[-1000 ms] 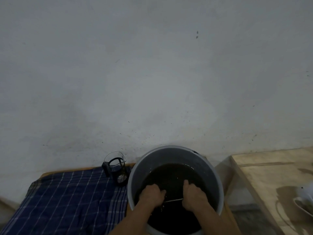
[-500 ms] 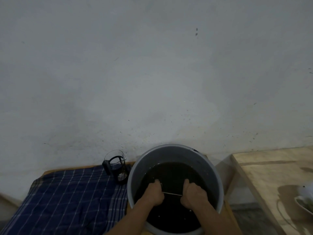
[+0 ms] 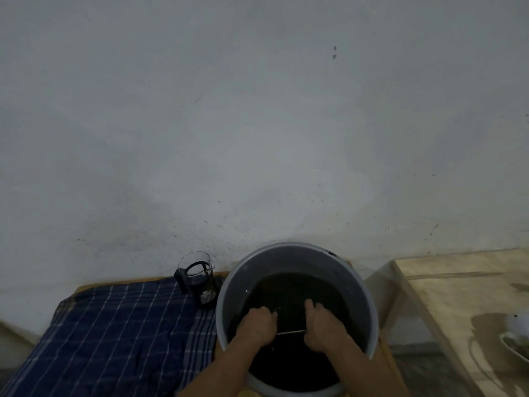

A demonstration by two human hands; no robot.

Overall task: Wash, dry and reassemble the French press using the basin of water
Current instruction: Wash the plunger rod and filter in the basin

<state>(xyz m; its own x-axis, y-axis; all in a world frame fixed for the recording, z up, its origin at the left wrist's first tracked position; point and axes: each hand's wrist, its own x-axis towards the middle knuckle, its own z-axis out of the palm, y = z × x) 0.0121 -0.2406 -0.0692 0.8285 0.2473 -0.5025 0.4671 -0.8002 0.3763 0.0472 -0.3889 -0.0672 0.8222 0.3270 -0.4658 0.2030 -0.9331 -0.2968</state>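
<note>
Seen from the head camera, both hands are reaching into the round grey plastic basin (image 3: 369,299) of dark water. The left hand (image 3: 257,325) and the right hand (image 3: 322,325) are each clenching one end of a thin metal plunger rod (image 3: 290,332) just above the surface. The glass French press beaker with black frame (image 3: 197,277) is standing upright on the blue checked cloth (image 3: 114,333), just left of the basin.

Two forearms enter from the bottom edge, both bare to the frame edge; no sleeve is in view. The left hand (image 3: 257,325) and the right hand (image 3: 322,328) are bare: no glove, ring, watch or band shows on the visible parts.
</note>
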